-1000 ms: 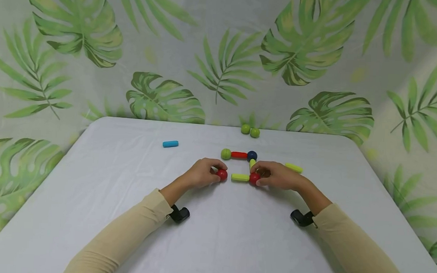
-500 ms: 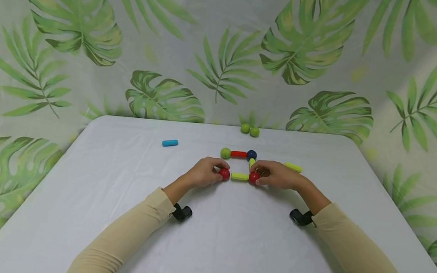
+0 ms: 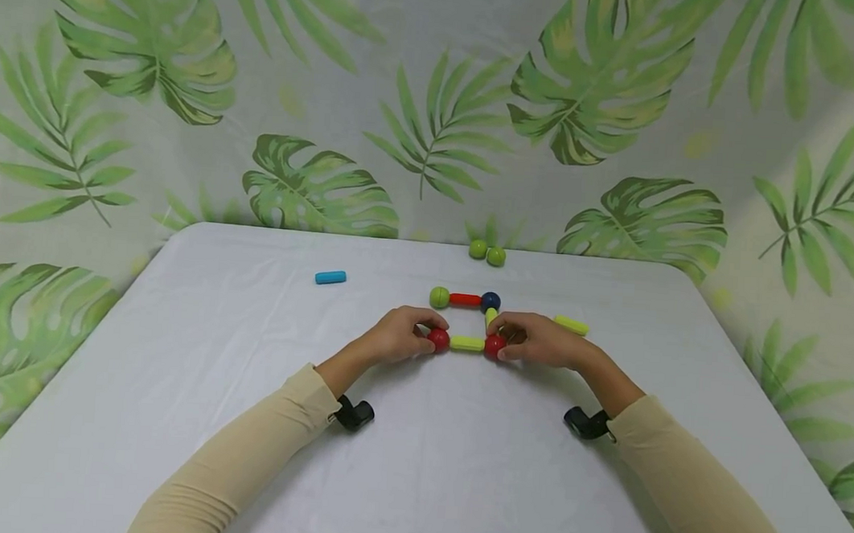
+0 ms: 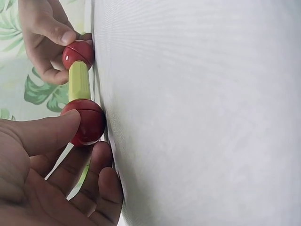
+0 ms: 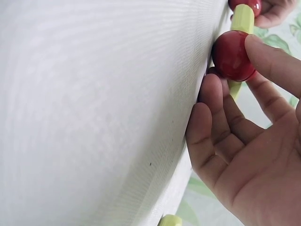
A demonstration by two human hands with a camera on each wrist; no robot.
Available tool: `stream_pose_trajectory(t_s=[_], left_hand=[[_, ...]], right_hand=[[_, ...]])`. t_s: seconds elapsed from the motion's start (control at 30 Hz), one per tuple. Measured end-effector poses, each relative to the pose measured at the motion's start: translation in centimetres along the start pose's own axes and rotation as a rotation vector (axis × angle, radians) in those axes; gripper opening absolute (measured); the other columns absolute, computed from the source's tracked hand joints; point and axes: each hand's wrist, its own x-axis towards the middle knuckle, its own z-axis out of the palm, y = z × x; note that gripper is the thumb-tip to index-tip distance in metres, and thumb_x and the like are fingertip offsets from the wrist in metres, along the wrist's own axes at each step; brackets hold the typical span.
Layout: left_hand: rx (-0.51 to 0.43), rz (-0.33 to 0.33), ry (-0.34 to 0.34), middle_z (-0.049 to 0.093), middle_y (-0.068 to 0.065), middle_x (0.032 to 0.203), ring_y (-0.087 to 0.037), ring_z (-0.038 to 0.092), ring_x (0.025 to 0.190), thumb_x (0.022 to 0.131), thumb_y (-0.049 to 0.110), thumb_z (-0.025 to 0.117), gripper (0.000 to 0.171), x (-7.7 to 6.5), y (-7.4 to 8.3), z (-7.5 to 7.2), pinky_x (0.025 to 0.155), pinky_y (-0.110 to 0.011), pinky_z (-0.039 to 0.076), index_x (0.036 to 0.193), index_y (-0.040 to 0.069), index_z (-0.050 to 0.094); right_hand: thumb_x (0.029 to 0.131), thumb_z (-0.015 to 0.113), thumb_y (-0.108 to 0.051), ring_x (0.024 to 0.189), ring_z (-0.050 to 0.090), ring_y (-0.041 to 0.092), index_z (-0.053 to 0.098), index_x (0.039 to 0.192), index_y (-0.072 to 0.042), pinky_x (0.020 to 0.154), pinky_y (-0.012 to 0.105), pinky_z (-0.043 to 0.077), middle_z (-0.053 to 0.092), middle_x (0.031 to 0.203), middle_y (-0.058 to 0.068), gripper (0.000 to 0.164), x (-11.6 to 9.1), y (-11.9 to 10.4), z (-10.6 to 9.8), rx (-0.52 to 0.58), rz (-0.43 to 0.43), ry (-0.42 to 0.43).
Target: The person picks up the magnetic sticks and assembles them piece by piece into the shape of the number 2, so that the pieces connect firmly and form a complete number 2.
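Pressing straight along the stick's own line looked like the surest way to do this step well: the yellow-green stick [image 3: 467, 344] lay between the left red ball [image 3: 438, 340] and the right red ball [image 3: 495, 347], its ends meeting both. An even push from either side, with neither ball twisted, would probably have seated it best (how deep it sat in either ball could not be told). Some care seemed due at the right ball too, since a second yellow-green stick [image 3: 491, 316] ran from there toward the dark blue ball [image 3: 491, 302], and a sideways shove might have loosened that joint.

The left hand [image 3: 398, 335] pinched its ball, thumb laid on one side and fingers bent around the other, with the lower fingers curled close to the white tabletop [image 3: 416, 475]. The right hand [image 3: 541, 342] gripped its own ball in much the same way, thumb against the surface facing the palm, outer fingers curled low near the cloth. Both forearms slanted inward from the near side, so the hands faced each other across the stick.
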Motion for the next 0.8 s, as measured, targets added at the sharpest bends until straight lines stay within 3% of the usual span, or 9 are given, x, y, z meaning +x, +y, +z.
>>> stream_pose_trajectory(t_s=[0.57, 0.8], left_hand=[[0.003, 0.017, -0.005, 0.066, -0.008, 0.129, -0.022, 0.061, 0.101, 0.09, 0.005, 0.067, 0.04, -0.1, -0.1, -0.2, 0.085, -0.027, 0.053, 0.129, 0.014, 0.065], [0.031, 0.041, -0.029, 0.065, -0.01, 0.131, -0.025, 0.064, 0.108, 0.091, 0.006, 0.066, 0.05, -1.6, -0.6, -1.3, 0.08, -0.027, 0.055, 0.14, 0.013, 0.055]], right_hand=[[0.093, 0.068, -0.015, 0.109, 0.059, 0.023, 0.061, 0.121, -0.017, 0.095, 0.038, 0.05, 0.066, 0.118, 0.008, 0.029, 0.2, 0.0, 0.0, 0.0, -0.001, 0.003], [0.093, 0.068, -0.017, 0.109, 0.059, 0.023, 0.061, 0.121, -0.017, 0.094, 0.038, 0.05, 0.066, 0.117, 0.008, 0.029, 0.2, 0.3, 0.1, -0.003, -0.004, 0.007]])
